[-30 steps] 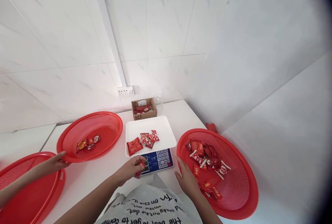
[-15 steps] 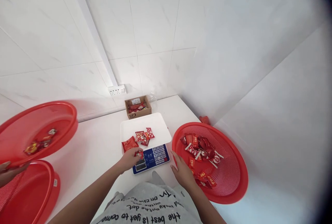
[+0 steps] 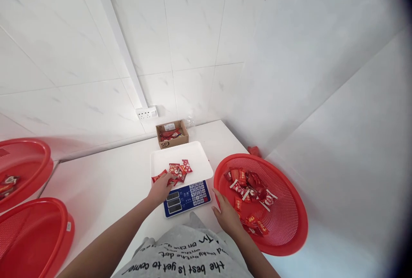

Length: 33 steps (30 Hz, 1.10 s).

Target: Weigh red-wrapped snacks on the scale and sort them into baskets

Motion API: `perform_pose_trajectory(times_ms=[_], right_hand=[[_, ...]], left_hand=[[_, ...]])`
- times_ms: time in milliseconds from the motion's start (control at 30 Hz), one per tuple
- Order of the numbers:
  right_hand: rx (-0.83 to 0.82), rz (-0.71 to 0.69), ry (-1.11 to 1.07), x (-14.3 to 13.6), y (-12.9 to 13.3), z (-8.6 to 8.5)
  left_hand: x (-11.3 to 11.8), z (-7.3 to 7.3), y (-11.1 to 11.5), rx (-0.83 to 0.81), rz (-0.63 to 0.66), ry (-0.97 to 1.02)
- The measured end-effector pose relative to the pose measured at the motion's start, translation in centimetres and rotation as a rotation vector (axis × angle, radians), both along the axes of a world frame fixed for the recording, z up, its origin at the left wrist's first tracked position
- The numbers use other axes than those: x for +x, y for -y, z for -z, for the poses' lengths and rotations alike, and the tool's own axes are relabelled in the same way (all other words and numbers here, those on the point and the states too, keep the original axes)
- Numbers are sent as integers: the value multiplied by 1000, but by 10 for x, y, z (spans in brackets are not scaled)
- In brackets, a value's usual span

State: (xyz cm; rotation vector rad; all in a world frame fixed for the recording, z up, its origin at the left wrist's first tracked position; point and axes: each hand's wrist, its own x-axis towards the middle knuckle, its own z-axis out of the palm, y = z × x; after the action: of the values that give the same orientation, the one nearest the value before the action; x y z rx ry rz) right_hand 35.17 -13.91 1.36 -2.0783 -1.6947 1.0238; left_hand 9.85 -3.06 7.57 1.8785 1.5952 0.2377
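My left hand point(image 3: 161, 188) is at the near left edge of the scale's white tray point(image 3: 201, 162), its fingers closed on a small red packet point(image 3: 173, 181). Beyond its fingertips several red packets point(image 3: 180, 169) lie on the tray. The blue keypad panel point(image 3: 186, 198) of the scale is just right of that hand. My right hand point(image 3: 228, 213) rests at the left rim of a red mesh basket point(image 3: 289, 213), thumb apart from the fingers, with nothing seen in it. Several red and white packets point(image 3: 247, 187) lie inside that basket.
A small cardboard box point(image 3: 174, 142) holding red packets stands behind the tray, near a wall socket point(image 3: 146, 113). Two more red baskets, one higher point(image 3: 45, 151) and one lower point(image 3: 61, 243), are at the left. A red item point(image 3: 254, 151) sits behind the right basket.
My left hand has moved forward over the tray edge with the small packet. The upper left basket has shifted left and down, and another person's hand there has gone from view.
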Motion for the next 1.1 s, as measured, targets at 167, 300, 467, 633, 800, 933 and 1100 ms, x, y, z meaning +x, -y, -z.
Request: perform_pose_trajectory(times_ms=[167, 300, 467, 633, 800, 933, 1100], right_hand=[[10, -4, -8, 1, 0, 1], [-15, -6, 96, -4, 2, -5], [72, -237, 127, -26, 2, -23], [3, -295, -152, -41, 1, -24], [232, -59, -81, -20, 10, -11], [160, -30, 148, -3, 15, -6], [-23, -75, 187, -3, 16, -8]], left_hand=[[-4, -1, 7, 4, -30, 76], [10, -1, 24, -48, -2, 179], [44, 1, 53, -98, 367, 216], [58, -4, 65, -151, 448, 277], [28, -4, 52, 20, 204, 168], [-12, 6, 36, 288, 84, -77], [-30, 19, 36, 189, 63, -254]])
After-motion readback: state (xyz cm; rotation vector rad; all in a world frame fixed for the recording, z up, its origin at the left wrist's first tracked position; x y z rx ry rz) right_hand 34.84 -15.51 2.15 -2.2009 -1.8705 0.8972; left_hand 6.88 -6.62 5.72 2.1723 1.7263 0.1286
